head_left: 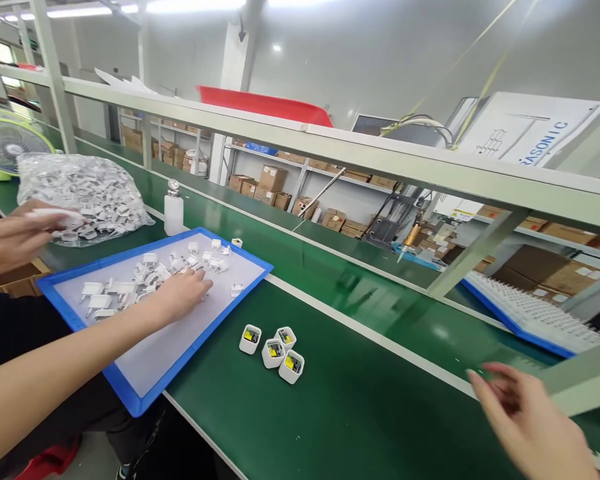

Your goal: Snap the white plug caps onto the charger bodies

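Observation:
My left hand (pixel 185 295) reaches over a blue-rimmed tray (pixel 180 381) of white two-pin plug pieces (pixel 100 302). Its fingers are bent down and close together among the pieces; what lies under the fingertips is mostly hidden. Off to the right, my right hand (pixel 535 420) hovers over the green work surface (pixel 380 407), fingers loosely curved and thumb apart, holding nothing visible. Between the hands stand several white charger housings (pixel 273 353), open at the top, with yellow and dark parts inside. Another small housing (pixel 237 243) sits beyond the tray's far edge.
A co-worker's hand (pixel 10 237) holds something white beside a clear bag of white pieces (pixel 87 193). Behind the tray stands a white bottle (pixel 173 210) with a metal top. A shelf rail (pixel 330 140) crosses above; a second blue tray (pixel 520 327) lies at right.

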A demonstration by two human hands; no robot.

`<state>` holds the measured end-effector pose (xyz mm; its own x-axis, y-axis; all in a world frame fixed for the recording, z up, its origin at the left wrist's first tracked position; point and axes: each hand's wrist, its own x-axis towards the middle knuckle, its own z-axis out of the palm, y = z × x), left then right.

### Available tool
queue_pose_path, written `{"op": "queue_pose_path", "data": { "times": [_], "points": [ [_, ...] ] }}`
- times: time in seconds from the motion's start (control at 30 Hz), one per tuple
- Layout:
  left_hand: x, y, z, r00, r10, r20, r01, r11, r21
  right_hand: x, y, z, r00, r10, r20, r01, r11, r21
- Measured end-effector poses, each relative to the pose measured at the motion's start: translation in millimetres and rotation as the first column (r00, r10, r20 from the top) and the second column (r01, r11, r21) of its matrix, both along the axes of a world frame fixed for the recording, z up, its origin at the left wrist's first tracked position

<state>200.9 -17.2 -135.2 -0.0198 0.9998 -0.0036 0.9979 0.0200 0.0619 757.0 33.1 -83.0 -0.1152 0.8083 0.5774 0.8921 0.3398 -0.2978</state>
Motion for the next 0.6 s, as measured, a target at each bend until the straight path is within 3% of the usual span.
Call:
{"op": "queue_pose_path", "data": {
  "times": [0.03, 0.13, 0.2, 0.27, 0.3, 0.37, 0.43, 0.5, 0.6],
  "points": [
    [0, 2, 2.5, 1.0, 0.0, 0.004, 0.0, 1.0, -0.013, -21, -4, -0.9, 1.0, -0.004, 0.026, 0.005, 1.0, -0.016],
    [4, 3, 14.2, 0.999, 0.015, 0.035, -0.014, 1.0, -0.024, -88, -15, -5.2, 0.978, 0.206, 0.013, -0.206, 0.979, -0.009],
    [16, -1, 25.0, 0.998, 0.019, 0.067, -0.019, 1.0, -0.001, -130, -18, -11.4, 0.91, 0.415, 0.0, -0.415, 0.91, -0.018],
    [41, -9, 35.6, 0.979, 0.002, 0.206, -0.009, 0.999, 0.034, -163, -19, -21.1, 0.79, 0.612, -0.012, -0.612, 0.789, -0.044],
    [59, -14, 39.8, 0.937, -0.025, 0.349, 0.006, 0.998, 0.057, -177, -19, -27.0, 0.723, 0.69, -0.032, -0.691, 0.721, -0.058],
    [99, -25, 45.0, 0.77, -0.076, 0.634, 0.052, 0.997, 0.055, -195, -18, -40.1, 0.592, 0.801, -0.092, -0.806, 0.587, -0.078],
    [137, -32, 46.1, 0.601, -0.109, 0.791, 0.124, 0.991, 0.042, -202, -16, -52.9, 0.498, 0.85, -0.171, -0.866, 0.495, -0.067],
    [164, -35, 45.2, 0.535, -0.094, 0.839, 0.156, 0.988, 0.012, -198, -14, -63.4, 0.47, 0.848, -0.244, -0.875, 0.484, -0.006],
    [176, -28, 40.8, 0.628, -0.143, 0.765, 0.221, 0.975, 0.002, -186, -7, -73.6, 0.525, 0.748, -0.405, -0.814, 0.58, 0.016]
  ]
}}
